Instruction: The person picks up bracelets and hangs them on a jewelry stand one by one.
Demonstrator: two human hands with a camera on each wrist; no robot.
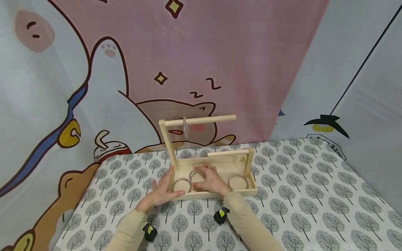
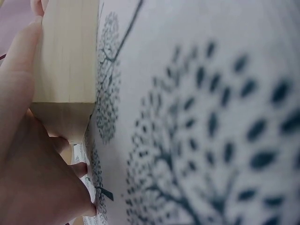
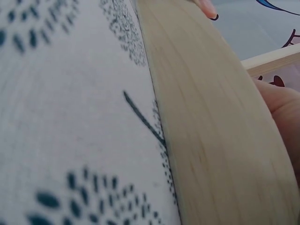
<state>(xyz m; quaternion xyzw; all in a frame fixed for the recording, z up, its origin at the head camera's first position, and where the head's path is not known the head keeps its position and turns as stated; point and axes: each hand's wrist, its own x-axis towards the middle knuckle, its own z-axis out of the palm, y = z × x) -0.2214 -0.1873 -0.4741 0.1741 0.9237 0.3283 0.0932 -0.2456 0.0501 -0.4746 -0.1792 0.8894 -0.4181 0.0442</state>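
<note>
A pale wooden stand has a shallow tray point(image 1: 201, 196), with several clear pinkish bangles on it. My right hand point(image 1: 211, 179) reaches into the tray and pinches the middle bangle point(image 1: 191, 173) between thumb and fingers. My left hand point(image 1: 163, 191) rests on the tray's front left corner, thumb stretched along the front wall and fingers spread at the left side. Near that thumb lies a left bangle point(image 1: 182, 179); a right bangle point(image 1: 238, 176) lies at the tray's other end. Another bangle point(image 1: 185, 129) hangs from the upper rod point(image 1: 213, 119).
A tall post point(image 1: 168, 144) rises at the tray's left end, carrying the upper rod. At the right end, a short post point(image 1: 249, 162) bears a lower rod point(image 1: 227, 153) pointing left. A tree-print cloth point(image 1: 298, 195) covers the table, and a cartoon curtain point(image 1: 251, 69) hangs behind.
</note>
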